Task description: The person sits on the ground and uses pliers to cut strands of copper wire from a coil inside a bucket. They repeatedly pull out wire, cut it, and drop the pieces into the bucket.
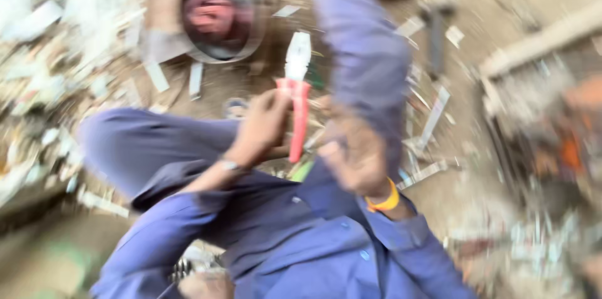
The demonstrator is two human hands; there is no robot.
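Sitting cross-legged on the dirt floor (263, 85), you grip the red-handled pliers (297, 95) in your left hand (263, 126), fingers closed round the handles, the pale jaws pointing away from you. Your right hand (354, 154) hangs blurred just beside the handles; whether it holds anything, I cannot tell. Nothing appears clamped in the jaws yet. Beyond lie scattered metal strips (433, 117) and a dark round bowl (216, 16).

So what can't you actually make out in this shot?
- Head view, pliers: jaw tips blurred; the left hand covers part of the red handles.
- Right hand: motion blur hides whether it holds anything.
- Round container: reddish contents unreadable.
- Floor scraps: smeared.
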